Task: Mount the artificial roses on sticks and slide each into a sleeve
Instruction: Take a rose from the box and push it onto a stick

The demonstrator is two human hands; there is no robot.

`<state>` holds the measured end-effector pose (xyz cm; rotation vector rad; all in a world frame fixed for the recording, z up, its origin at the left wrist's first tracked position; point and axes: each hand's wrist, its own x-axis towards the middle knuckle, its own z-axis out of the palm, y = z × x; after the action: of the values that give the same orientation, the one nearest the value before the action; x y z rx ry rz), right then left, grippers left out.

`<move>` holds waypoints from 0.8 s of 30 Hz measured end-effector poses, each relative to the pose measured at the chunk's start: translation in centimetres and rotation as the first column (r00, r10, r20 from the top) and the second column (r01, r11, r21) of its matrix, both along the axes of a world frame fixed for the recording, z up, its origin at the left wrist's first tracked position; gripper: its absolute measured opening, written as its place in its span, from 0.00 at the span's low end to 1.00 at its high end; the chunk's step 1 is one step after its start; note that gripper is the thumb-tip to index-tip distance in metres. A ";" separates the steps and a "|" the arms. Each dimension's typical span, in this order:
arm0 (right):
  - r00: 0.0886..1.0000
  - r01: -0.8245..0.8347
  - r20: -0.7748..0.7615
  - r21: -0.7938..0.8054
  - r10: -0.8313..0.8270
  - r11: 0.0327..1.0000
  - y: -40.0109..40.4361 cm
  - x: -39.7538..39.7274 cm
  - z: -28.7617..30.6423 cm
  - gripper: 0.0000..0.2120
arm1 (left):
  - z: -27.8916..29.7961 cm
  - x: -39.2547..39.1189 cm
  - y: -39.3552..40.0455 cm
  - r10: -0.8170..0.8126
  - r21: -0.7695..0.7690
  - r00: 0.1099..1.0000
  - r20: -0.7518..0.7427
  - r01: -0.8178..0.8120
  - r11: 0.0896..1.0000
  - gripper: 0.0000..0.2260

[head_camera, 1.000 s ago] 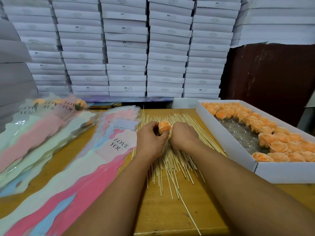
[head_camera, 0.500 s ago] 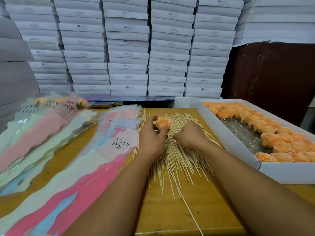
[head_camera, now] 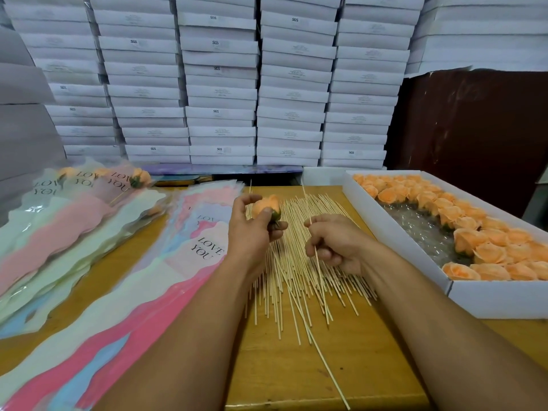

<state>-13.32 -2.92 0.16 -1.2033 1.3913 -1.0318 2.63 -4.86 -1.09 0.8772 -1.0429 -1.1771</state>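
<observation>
My left hand (head_camera: 252, 229) grips an orange artificial rose (head_camera: 265, 206) with a green base, lifted above the pile of wooden sticks (head_camera: 293, 262) on the table. My right hand (head_camera: 335, 241) pinches a single stick (head_camera: 318, 268); its upper tip pokes out past my fingers, a short gap right of the rose. To the left lies a fanned stack of pastel "LOVE YOU" sleeves (head_camera: 189, 256). Further left, sleeved roses (head_camera: 139, 178) rest on another pile of sleeves.
An open white box (head_camera: 394, 229) of orange roses (head_camera: 486, 247) on bubble wrap sits to the right. Stacks of white cartons (head_camera: 219, 84) line the back wall. One long stick (head_camera: 326, 363) lies loose toward the wooden table's (head_camera: 296, 366) front edge.
My hands have drawn apart. The left hand lifted the rose and turned its green base toward the right. The right hand picked one stick out of the pile.
</observation>
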 end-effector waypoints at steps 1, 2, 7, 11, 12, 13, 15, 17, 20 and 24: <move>0.999 -0.005 0.032 0.001 0.005 1.000 0.2 0.0 0.2 0.14 | 0.1 0.0 0.0 -0.018 0.016 0.999 -0.046 0.019 1.000 0.12; 0.999 -0.007 0.054 -0.001 0.007 1.000 0.4 0.1 0.3 0.15 | 0.1 0.1 0.0 -0.033 0.029 0.995 -0.090 0.036 0.999 0.11; 0.999 -0.047 0.011 -0.045 0.048 0.998 1.2 0.7 0.8 0.06 | 0.3 0.3 -0.1 -0.075 0.090 0.964 -0.257 0.101 0.991 0.10; 0.996 -0.076 -0.050 -0.129 0.070 0.989 1.6 1.1 0.8 0.18 | 0.5 0.5 -0.2 -0.069 0.126 0.941 -0.331 0.117 0.985 0.11; 0.995 -0.082 -0.063 -0.155 0.073 0.985 1.6 1.2 0.8 0.20 | 0.5 0.6 -0.2 -0.067 0.133 0.936 -0.347 0.120 0.984 0.11; 0.995 -0.087 -0.069 -0.176 0.076 0.981 1.7 1.3 0.8 0.21 | 0.5 0.6 -0.2 -0.067 0.139 0.930 -0.361 0.125 0.982 0.11; 0.994 -0.108 -0.041 -0.205 0.101 0.973 1.8 1.3 0.9 0.21 | 0.5 0.7 -0.2 -0.066 0.143 0.924 -0.377 0.129 0.981 0.12; 0.988 -0.144 0.022 -0.196 0.151 0.970 1.9 1.2 0.9 0.18 | 0.5 0.7 -0.3 -0.061 0.146 0.923 -0.381 0.125 0.981 0.13; 0.968 -0.213 0.106 -0.128 0.227 0.969 2.2 1.1 1.1 0.16 | 0.5 0.8 -0.4 -0.061 0.155 0.917 -0.395 0.132 0.979 0.14; 0.949 -0.234 0.193 -0.095 0.248 0.968 2.5 1.6 1.3 0.17 | 0.6 0.8 -0.5 -0.051 0.155 0.901 -0.430 0.129 0.979 0.12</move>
<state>-11.72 -0.40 1.43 -1.2476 1.0286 -1.0059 3.44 -5.34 -0.47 0.6704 -0.6312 -1.4804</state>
